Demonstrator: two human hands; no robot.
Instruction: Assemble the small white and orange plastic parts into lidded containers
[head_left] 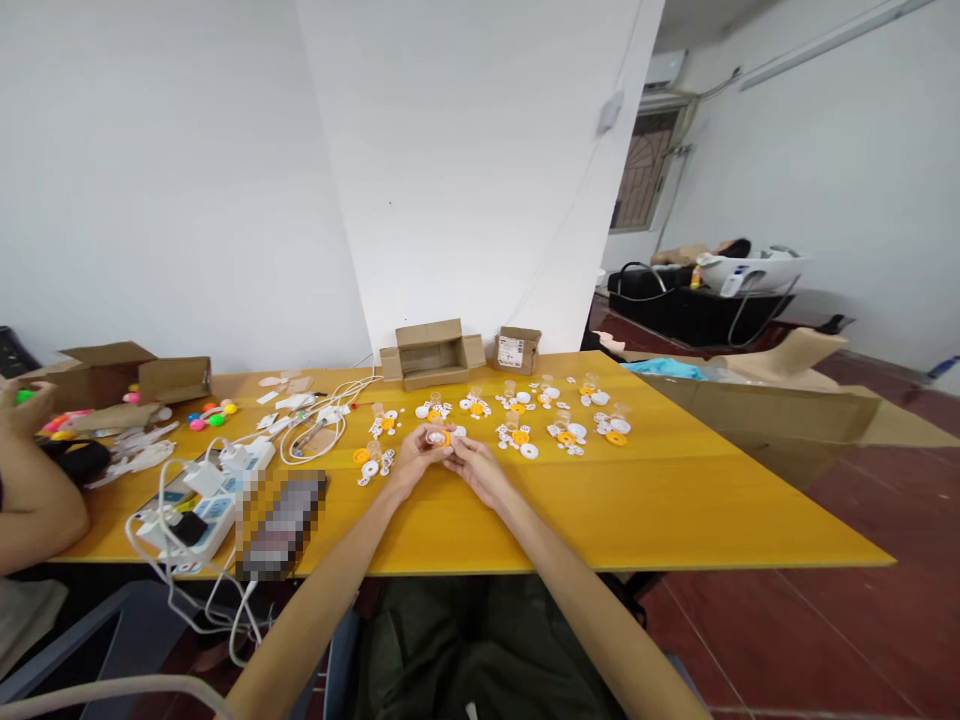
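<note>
Over the middle of the table, my left hand (414,458) curls around a small clear plastic cup with orange and white parts (438,437). My right hand (477,468) meets it from the other side, its fingertips pinched at the cup's edge by a small white piece. Whether that white piece is loose or part of the cup I cannot tell. Around both hands lie several small groups of parts: clear cups (510,388), orange discs (616,439), white discs (529,451) and little white printed pieces (387,462).
Two cardboard boxes, one open (433,358) and one labelled (517,350), stand by the wall. To the left are a power strip (217,505), white cables (330,425), a blurred phone (285,525) and colourful balls (214,415). Another person's arm (37,490) reaches in there.
</note>
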